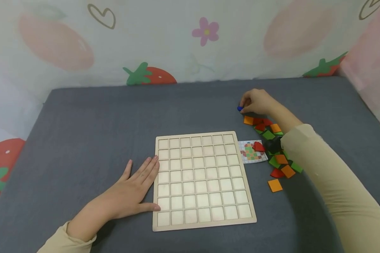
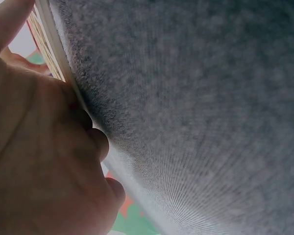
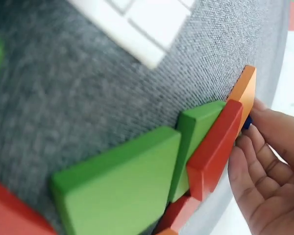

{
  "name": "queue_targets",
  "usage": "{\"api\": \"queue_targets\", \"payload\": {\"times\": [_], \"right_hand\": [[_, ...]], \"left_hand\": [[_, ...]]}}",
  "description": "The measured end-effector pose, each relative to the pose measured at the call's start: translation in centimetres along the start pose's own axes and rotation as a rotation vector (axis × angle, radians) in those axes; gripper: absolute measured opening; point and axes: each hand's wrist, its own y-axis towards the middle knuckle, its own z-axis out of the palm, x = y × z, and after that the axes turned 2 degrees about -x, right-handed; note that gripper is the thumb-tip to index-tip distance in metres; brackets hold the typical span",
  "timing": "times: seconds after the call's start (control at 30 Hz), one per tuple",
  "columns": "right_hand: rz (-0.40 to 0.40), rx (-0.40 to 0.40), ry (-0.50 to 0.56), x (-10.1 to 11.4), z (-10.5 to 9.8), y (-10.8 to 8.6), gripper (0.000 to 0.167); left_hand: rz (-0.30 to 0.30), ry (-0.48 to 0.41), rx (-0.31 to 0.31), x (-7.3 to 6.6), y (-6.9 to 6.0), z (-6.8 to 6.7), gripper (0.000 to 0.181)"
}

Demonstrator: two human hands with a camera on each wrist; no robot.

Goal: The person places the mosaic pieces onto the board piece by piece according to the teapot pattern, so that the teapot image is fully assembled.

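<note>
A wooden grid board (image 1: 194, 174) with bare square cells lies on the table in the head view. My left hand (image 1: 130, 193) rests flat beside it, fingertips and thumb touching its left edge. Beyond the board's far right corner, my right hand (image 1: 258, 101) pinches a small blue piece (image 1: 240, 109) between thumb and fingers, low over the cloth. The right wrist view shows only a sliver of this blue piece (image 3: 247, 122), so its full shape is hidden. Close to that hand lie an orange square tile (image 1: 248, 120) and red pieces (image 1: 260, 127).
A pile of green tiles (image 1: 268, 135), orange tiles (image 1: 287, 171) and red pieces spreads along the right, partly under my right forearm. A printed pattern card (image 1: 253, 160) lies against the board's right edge, a red piece (image 1: 258, 147) on it. Grey cloth (image 1: 114, 116) covers the table.
</note>
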Motion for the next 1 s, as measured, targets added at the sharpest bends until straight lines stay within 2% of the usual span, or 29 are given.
{"api": "queue_targets", "payload": {"times": [0.17,0.3,0.37,0.53,0.7,0.77,0.9,1.0], "right_hand": [[-0.008,-0.027,-0.043,0.0,-0.3,-0.1,0.014],[0.008,-0.037,-0.033,-0.4,-0.5,-0.4,0.018],[0.031,-0.031,0.022,-0.6,-0.5,-0.6,0.02],[0.065,-0.039,0.244,-0.3,-0.7,-1.3,0.023],[0.04,-0.039,0.408,1.8,-0.4,-2.5,0.022],[0.03,-0.029,0.479,2.8,0.1,-2.9,0.022],[-0.013,-0.019,0.592,4.4,1.4,-3.5,0.02],[-0.033,0.006,0.639,5.4,2.3,-3.8,0.019]], "left_hand": [[0.005,-0.006,-0.001,0.0,0.2,0.1,0.104],[0.014,-0.033,0.006,0.0,0.4,0.0,0.102],[0.015,-0.058,0.007,-0.1,0.5,0.0,0.098],[0.009,-0.114,-0.017,-0.2,1.1,-0.4,0.08],[0.004,-0.142,-0.03,-0.1,2.0,-0.9,0.073],[-0.002,-0.179,-0.027,0.1,2.2,-0.9,0.071],[-0.002,-0.263,-0.028,0.5,2.2,-0.8,0.069],[0.002,-0.291,-0.034,0.7,2.1,-0.7,0.068]]}}
